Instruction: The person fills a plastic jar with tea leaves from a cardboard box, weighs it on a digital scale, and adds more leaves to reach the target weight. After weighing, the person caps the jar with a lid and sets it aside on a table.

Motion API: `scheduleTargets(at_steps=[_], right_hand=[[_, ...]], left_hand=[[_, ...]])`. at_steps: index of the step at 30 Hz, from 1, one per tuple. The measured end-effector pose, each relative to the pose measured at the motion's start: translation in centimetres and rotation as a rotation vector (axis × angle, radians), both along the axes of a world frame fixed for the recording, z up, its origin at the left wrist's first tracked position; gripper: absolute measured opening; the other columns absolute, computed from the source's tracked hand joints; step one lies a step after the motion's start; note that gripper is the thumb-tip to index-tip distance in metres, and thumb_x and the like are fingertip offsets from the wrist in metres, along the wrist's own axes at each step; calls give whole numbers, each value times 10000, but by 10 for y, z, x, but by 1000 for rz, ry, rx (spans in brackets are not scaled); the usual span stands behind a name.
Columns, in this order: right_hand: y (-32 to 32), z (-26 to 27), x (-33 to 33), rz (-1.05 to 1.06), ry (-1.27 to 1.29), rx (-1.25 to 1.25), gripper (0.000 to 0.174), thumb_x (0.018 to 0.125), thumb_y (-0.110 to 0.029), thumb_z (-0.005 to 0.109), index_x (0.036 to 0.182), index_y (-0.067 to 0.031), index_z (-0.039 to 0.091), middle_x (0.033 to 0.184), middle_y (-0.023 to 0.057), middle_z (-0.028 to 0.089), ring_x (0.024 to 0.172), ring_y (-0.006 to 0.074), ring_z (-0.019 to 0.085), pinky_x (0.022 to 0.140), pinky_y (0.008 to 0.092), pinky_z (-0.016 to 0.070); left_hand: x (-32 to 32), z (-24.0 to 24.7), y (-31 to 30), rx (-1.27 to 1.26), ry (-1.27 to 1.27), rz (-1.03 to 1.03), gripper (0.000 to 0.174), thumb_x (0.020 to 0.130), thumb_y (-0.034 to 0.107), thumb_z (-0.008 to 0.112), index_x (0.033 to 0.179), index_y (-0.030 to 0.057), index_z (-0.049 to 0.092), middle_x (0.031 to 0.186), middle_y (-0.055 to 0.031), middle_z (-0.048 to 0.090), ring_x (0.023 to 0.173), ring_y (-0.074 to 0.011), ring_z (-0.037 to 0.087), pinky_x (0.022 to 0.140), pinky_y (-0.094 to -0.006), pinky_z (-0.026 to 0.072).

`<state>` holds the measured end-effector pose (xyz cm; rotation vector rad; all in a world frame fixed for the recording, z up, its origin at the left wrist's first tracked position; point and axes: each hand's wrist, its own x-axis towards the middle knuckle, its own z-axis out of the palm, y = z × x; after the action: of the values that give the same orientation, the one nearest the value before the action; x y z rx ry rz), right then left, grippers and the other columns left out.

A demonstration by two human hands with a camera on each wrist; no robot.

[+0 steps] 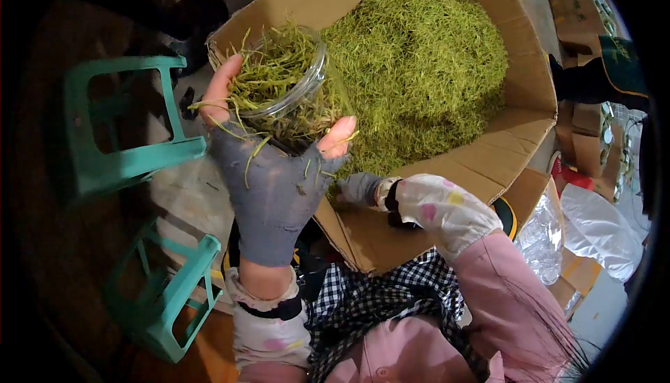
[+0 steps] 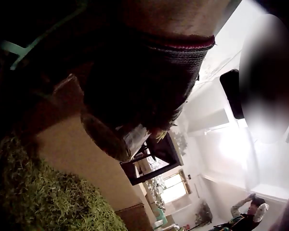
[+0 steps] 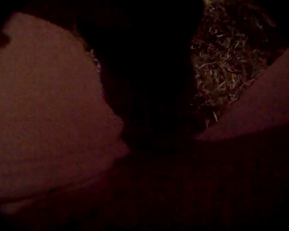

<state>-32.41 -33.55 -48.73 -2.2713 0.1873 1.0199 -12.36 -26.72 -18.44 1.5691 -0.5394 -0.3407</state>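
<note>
My left hand (image 1: 272,181), in a grey fingerless glove, grips a clear round jar (image 1: 307,97) tilted over the carton's left corner. Green stringy plant pieces fill the jar, and some stick out past its rim and over the glove. In the left wrist view the hand (image 2: 139,91) is mostly dark. A large heap of the same green material (image 1: 426,69) lies in the open cardboard box (image 1: 523,90). At the box's near edge is my right hand (image 1: 359,189), its fingers hidden; the right wrist view is too dark to show them.
Two green plastic stools (image 1: 87,135) stand at the left. Clear plastic bags (image 1: 600,226) and several smaller cartons (image 1: 576,13) are at the right. Another person's dark sleeve or leg reaches in beyond the box's right side. A checked cloth (image 1: 363,296) covers the lap.
</note>
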Motion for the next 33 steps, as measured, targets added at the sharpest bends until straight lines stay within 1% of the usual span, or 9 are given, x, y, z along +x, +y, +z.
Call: scheduleTargets(at_steps=[2, 5, 7, 13, 18, 20, 23, 27, 33], right_hand=[[0, -1, -9, 113, -43, 41, 385, 980, -418, 573, 1102, -54, 607, 800, 179, 660, 769, 386, 670, 722, 431, 556], [-2, -10, -10, -169, -230, 144, 461, 980, -510, 552, 1059, -57, 588, 764, 192, 647, 711, 392, 656, 629, 427, 537], [-2, -10, -9, 86, -419, -175, 403, 967, -428, 611, 1069, -38, 602, 821, 184, 663, 745, 390, 668, 622, 430, 531], [-39, 36, 25, 174, 138, 9, 290, 930, -248, 650, 1168, -83, 661, 1091, 175, 673, 1018, 401, 660, 792, 472, 548], [-107, 89, 23, -324, -376, 37, 570, 790, -284, 853, 1300, -125, 655, 1157, 143, 682, 1070, 356, 660, 848, 473, 559], [-122, 159, 35, -1248, -295, 574, 776, 786, -375, 887, 1403, -28, 569, 1229, 142, 664, 1088, 263, 649, 890, 396, 545], [-129, 220, 42, -1608, -738, 363, 959, 855, -432, 835, 1516, 86, 371, 1227, 187, 648, 1107, 191, 617, 867, 295, 524], [-107, 280, 50, -1544, -894, 360, 603, 916, -410, 776, 1294, 32, 613, 1213, 99, 661, 1077, 158, 605, 874, 312, 506], [-77, 283, 48, -760, -943, -479, 365, 950, -328, 654, 1075, 8, 724, 1254, 255, 604, 1156, 443, 549, 1012, 510, 444]], left_hand=[[0, -1, 1, 21, -21, 3, 959, 712, 79, 919, 1470, 66, 331, 1314, -103, 498, 1143, -204, 571, 997, -360, 511], [-1, 2, -2, -10, 31, -2, 949, 718, 88, 916, 1465, 60, 331, 1313, -106, 498, 1140, -204, 572, 993, -357, 513], [-2, 2, -3, -54, 111, -4, 945, 720, 93, 914, 1462, 58, 330, 1312, -109, 499, 1138, -205, 573, 992, -356, 514], [1, -12, -5, 45, -179, -14, 949, 722, 142, 917, 1461, 57, 328, 1300, -112, 514, 1137, -227, 577, 984, -364, 518], [0, -24, -6, 150, -318, -69, 989, 665, 126, 900, 1487, 67, 353, 1305, -193, 514, 1162, -346, 590, 954, -432, 523], [-5, -23, -5, 294, -357, -181, 1012, 691, 142, 892, 1522, 48, 322, 1385, -185, 515, 1171, -298, 615, 1009, -391, 510], [-12, -21, -10, 420, -369, -300, 1166, 683, 169, 891, 1610, 153, 184, 1406, -233, 481, 1179, -419, 606, 988, -452, 525], [-27, -9, -21, 685, -394, -450, 1332, 651, 216, 927, 1644, 285, 42, 1391, -260, 477, 1143, -486, 607, 933, -507, 544], [-34, -12, -23, 682, -513, -540, 1181, 732, 261, 875, 1640, 290, 121, 1265, -239, 485, 1011, -442, 641, 823, -507, 566]])
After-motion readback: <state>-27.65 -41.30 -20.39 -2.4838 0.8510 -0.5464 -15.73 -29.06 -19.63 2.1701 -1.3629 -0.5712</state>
